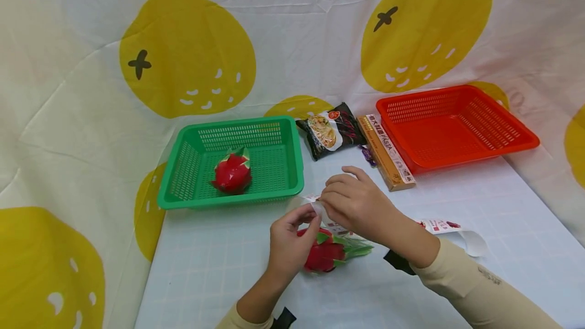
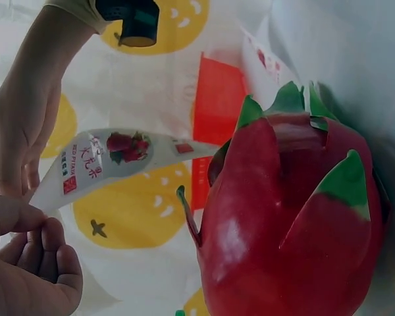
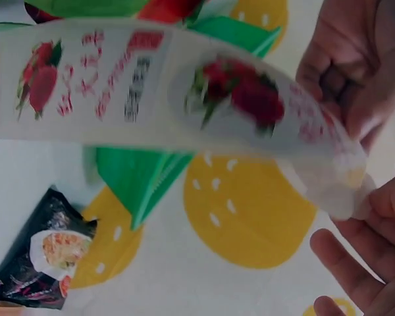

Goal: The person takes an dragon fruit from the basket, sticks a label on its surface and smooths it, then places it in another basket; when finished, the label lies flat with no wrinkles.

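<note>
A strip of printed stickers (image 3: 92, 82) with red pitaya pictures is stretched between both hands, above the table. My left hand (image 1: 292, 245) pinches its end between thumb and forefinger. Close beside it, my right hand (image 1: 358, 207) pinches the same end, with its other fingers spread. In the left wrist view the strip (image 2: 128, 153) twists as it runs away from the fingertips. Below the hands a red dragon fruit (image 1: 322, 258) with green-tipped scales lies on the table, partly hidden by my left hand. Whether any sticker has come off its backing, I cannot tell.
Another dragon fruit (image 1: 232, 172) sits in a green basket (image 1: 298, 166) at the back left. A red basket (image 1: 457, 138) stands back right, beside a pasta box (image 1: 386, 151) and a black noodle packet (image 1: 335, 128). More sticker strip (image 1: 441, 226) curls beyond my right forearm.
</note>
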